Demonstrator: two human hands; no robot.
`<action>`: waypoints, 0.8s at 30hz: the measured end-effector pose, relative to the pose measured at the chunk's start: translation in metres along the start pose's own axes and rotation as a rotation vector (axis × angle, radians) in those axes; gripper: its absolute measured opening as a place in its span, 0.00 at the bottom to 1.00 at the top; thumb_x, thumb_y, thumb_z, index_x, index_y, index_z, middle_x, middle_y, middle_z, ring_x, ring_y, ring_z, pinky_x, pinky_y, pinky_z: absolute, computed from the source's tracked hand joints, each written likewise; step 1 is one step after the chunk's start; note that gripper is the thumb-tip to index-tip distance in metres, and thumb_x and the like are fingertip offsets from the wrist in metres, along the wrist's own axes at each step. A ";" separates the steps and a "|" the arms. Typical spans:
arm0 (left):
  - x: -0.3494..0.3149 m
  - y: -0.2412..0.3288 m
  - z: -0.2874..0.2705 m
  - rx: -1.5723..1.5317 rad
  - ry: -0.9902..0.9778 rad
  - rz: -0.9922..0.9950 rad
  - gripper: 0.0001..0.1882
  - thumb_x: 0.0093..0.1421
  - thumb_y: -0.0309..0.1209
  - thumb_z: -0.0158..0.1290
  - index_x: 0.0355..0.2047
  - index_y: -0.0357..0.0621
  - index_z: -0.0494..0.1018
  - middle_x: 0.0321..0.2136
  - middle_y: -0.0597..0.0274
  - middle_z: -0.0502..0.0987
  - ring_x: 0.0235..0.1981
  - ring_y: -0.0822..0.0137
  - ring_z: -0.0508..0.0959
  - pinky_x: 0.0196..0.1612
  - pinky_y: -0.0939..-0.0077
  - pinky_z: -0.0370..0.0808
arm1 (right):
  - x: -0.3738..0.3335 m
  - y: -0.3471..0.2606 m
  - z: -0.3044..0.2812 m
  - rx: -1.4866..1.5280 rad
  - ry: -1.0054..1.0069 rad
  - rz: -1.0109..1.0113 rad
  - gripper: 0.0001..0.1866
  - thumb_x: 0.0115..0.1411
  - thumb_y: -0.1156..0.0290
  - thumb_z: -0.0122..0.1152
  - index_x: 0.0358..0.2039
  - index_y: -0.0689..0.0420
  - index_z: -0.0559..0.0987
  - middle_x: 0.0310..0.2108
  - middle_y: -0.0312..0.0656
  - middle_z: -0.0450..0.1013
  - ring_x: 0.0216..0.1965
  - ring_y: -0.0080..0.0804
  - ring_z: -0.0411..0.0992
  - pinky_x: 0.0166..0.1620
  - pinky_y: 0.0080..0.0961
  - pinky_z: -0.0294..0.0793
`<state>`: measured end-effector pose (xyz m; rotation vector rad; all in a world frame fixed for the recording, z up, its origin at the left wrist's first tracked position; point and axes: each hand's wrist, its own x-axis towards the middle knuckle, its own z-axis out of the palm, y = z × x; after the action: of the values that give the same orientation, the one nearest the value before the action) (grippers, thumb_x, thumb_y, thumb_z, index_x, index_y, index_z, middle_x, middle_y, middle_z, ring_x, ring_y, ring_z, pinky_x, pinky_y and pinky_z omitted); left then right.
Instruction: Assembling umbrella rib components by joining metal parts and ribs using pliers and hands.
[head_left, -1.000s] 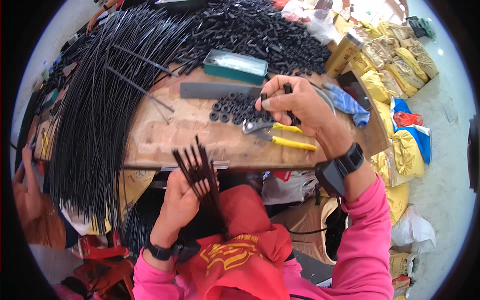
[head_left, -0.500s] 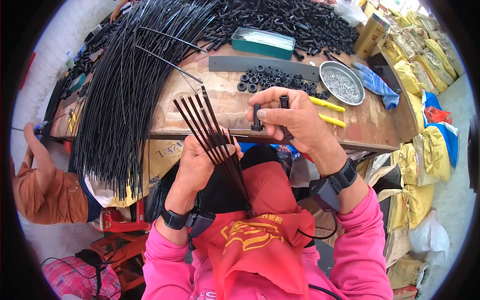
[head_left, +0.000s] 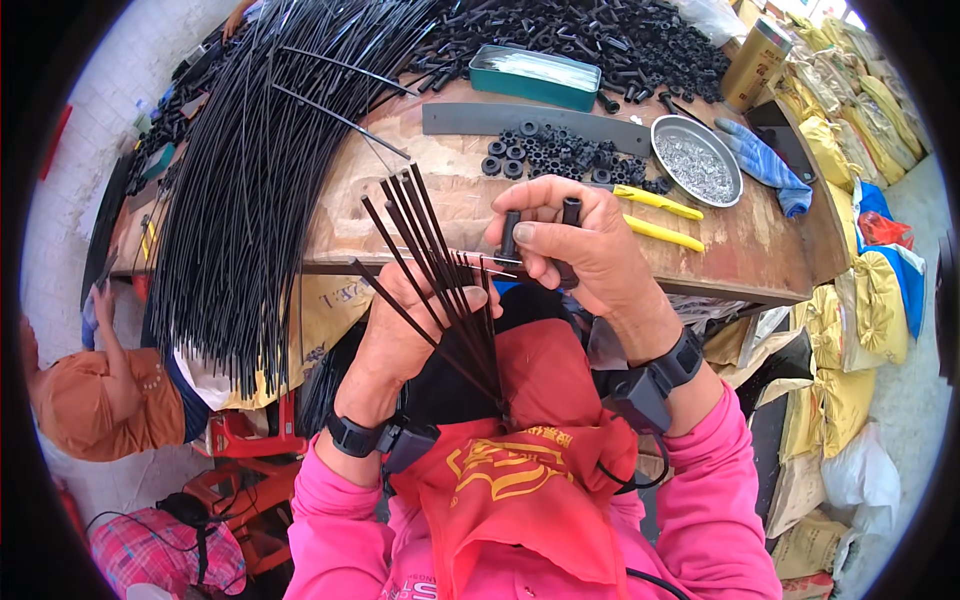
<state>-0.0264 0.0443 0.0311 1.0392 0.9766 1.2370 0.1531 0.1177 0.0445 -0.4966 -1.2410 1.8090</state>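
Above my lap, my left hand [head_left: 388, 335] is closed round a fanned bunch of thin black rods [head_left: 425, 235], their upper ends sticking up past the fingers. Between thumb and fingers, my right hand [head_left: 595, 245] grips a short black plastic tube [head_left: 509, 236]. A second black tube-like piece [head_left: 571, 212] is tucked in the same hand, partly hidden by the fingers. Thin pale wires or needles [head_left: 492, 264] run from the left hand to the lower end of the first tube. Whether they enter it, I cannot tell.
A large heap of long black rods [head_left: 250, 190] hangs over the table's left edge. Further back lie piled black fittings [head_left: 600, 40], a green box [head_left: 535, 92], a grey metal strip [head_left: 470, 119], black rings [head_left: 512, 153], yellow-handled pliers [head_left: 660, 232], a round dish [head_left: 735, 185] and a blue glove [head_left: 770, 170].
The rods in my left hand have spread apart, with one leaning out to the left. My right hand still holds the black tubes. At the left, another person's arm has shifted.
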 end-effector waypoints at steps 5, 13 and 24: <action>0.001 -0.001 -0.001 0.022 -0.019 0.006 0.11 0.53 0.24 0.55 0.37 0.32 0.73 0.24 0.58 0.77 0.26 0.67 0.78 0.31 0.76 0.75 | 0.001 0.001 0.001 -0.003 0.032 0.013 0.13 0.53 0.77 0.62 0.40 0.66 0.75 0.27 0.39 0.75 0.18 0.13 0.68 0.18 0.08 0.67; 0.005 -0.001 0.001 0.045 -0.028 -0.007 0.12 0.53 0.25 0.56 0.37 0.32 0.73 0.24 0.58 0.77 0.26 0.68 0.78 0.31 0.77 0.75 | 0.002 0.001 0.005 -0.071 0.107 0.059 0.14 0.52 0.74 0.66 0.38 0.66 0.77 0.21 0.33 0.71 0.16 0.12 0.66 0.17 0.09 0.64; 0.005 0.000 0.004 0.008 -0.030 -0.002 0.08 0.53 0.25 0.57 0.32 0.33 0.75 0.23 0.58 0.78 0.25 0.69 0.78 0.30 0.78 0.75 | 0.007 0.005 0.012 -0.146 0.125 -0.007 0.10 0.52 0.72 0.66 0.32 0.64 0.78 0.20 0.32 0.72 0.16 0.11 0.66 0.17 0.09 0.65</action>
<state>-0.0224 0.0491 0.0318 1.0597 0.9598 1.2137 0.1387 0.1162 0.0463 -0.6755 -1.2916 1.6628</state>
